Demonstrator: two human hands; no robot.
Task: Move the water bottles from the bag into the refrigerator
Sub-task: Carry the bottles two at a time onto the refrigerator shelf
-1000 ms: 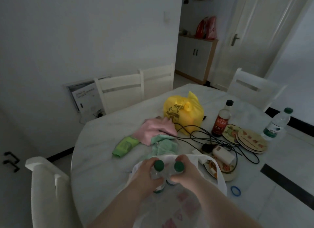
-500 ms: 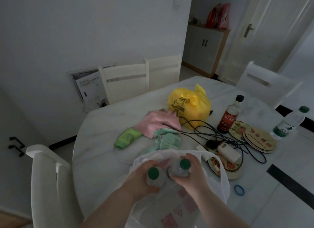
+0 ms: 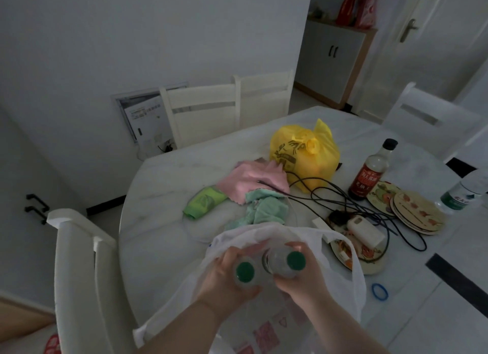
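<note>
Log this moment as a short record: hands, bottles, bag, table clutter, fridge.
Left hand: grips left water bottle, green cap
Right hand: grips right water bottle, green cap
Bottles: side by side, caps towards the camera, at the open mouth of the white plastic bag
Table: yellow bag, pink cloth, dark sauce bottle, black cables, third water bottle near the right edge
Refrigerator: not in view
</note>
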